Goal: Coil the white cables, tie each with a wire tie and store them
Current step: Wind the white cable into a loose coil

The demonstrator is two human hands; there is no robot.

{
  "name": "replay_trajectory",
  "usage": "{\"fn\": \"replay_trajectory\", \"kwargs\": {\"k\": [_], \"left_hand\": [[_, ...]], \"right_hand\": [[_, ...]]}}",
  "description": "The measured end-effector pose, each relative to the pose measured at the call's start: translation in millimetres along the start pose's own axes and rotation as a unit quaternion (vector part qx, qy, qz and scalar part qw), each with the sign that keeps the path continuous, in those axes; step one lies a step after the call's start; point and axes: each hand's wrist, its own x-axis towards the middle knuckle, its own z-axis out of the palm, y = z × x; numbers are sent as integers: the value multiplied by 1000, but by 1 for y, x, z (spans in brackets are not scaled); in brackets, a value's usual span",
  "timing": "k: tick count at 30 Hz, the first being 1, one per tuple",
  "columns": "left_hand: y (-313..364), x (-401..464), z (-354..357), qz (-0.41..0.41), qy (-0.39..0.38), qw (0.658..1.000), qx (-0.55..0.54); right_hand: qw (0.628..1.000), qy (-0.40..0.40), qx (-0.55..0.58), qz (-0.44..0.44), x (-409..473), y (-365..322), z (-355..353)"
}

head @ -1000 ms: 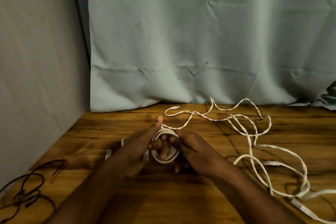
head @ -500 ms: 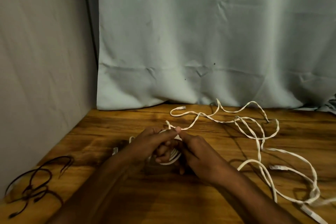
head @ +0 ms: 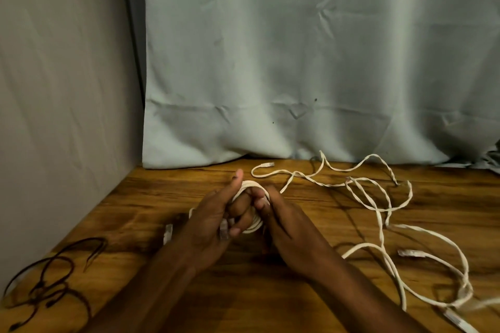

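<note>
My left hand [head: 208, 222] has its fingers [head: 242, 220] curled through the white cable coil [head: 250, 227], thumb raised straight beside it. My right hand [head: 286, 227] pinches the coil's far side, fingers bent round the loops. No writing that I can read anywhere. From the coil the loose white cable [head: 378, 197] trails right across the wooden desk [head: 162, 192], well apart from a tangle of dark wire ties [head: 51, 284] near the left edge.
</note>
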Motion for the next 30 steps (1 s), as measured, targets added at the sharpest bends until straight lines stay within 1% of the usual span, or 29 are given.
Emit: {"fn": "replay_trajectory", "kwargs": {"k": [2, 4, 6, 7, 10, 13, 16, 18, 21, 22, 24, 26, 28, 29, 30], "left_hand": [[0, 2, 2, 5, 29, 999, -14], [3, 6, 0, 22, 43, 998, -36], [10, 8, -5, 56, 63, 995, -53], [12, 8, -8, 72, 73, 993, -61], [14, 10, -13, 117, 107, 986, -46], [9, 13, -17, 141, 146, 979, 3], [10, 14, -19, 143, 163, 972, 85], [8, 13, -14, 122, 159, 969, 146], [1, 7, -9, 82, 154, 945, 278], [-1, 5, -10, 77, 151, 936, 308], [-3, 5, -13, 76, 152, 928, 332], [-3, 6, -15, 75, 141, 927, 338], [-4, 6, -17, 67, 113, 918, 375], [-6, 5, -17, 54, 96, 913, 392], [-7, 3, -15, 36, 74, 916, 392]], "right_hand": [[999, -13, -34, 11, -2, 1, 0], [995, -46, -91, 12, -5, 1, 0], [978, -96, -187, -7, -7, 0, 4], [969, -119, -217, -11, -8, -3, 7], [958, -157, -238, -17, -11, -19, 12], [948, -166, -264, -56, -11, -30, 12], [931, -130, -321, -115, -8, -34, 13], [919, -105, -347, -153, -6, -33, 14], [914, -82, -364, -158, -5, -30, 15], [920, -75, -352, -157, -5, -29, 16], [940, -59, -303, -143, -6, -28, 13], [956, -15, -259, -137, -6, -24, 5], [968, 36, -214, -128, -6, -20, -4], [969, 54, -206, -121, -5, -17, -8], [969, 66, -209, -117, -4, -15, -10]]}}
